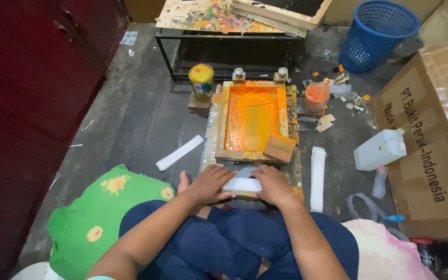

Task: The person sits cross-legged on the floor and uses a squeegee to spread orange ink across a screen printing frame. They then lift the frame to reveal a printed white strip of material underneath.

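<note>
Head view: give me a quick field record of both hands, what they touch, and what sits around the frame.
left hand: flat on white sheet, no closed grip
right hand: flat on the same sheet
white rectangular sheet: at near edge of frame
orange-inked wooden screen frame: flat on floor
wooden squeegee block: on frame's near right corner
yellow-lidded paint can: left of frame
white plastic jug: right of frame

1. Floor: dark grey boards, worn, with scattered paper scraps and paint chips at far right.
2. Left wall: dark red panelled surface running from near to far.
3. Far centre: black metal frame desk, with a paint-spattered board and wooden slats on top.
4. Far right: blue perforated plastic basket.
5. Right: large cardboard box wrapped in clear tape.
6. Lighting: even, from overhead, with soft shadows.
</note>
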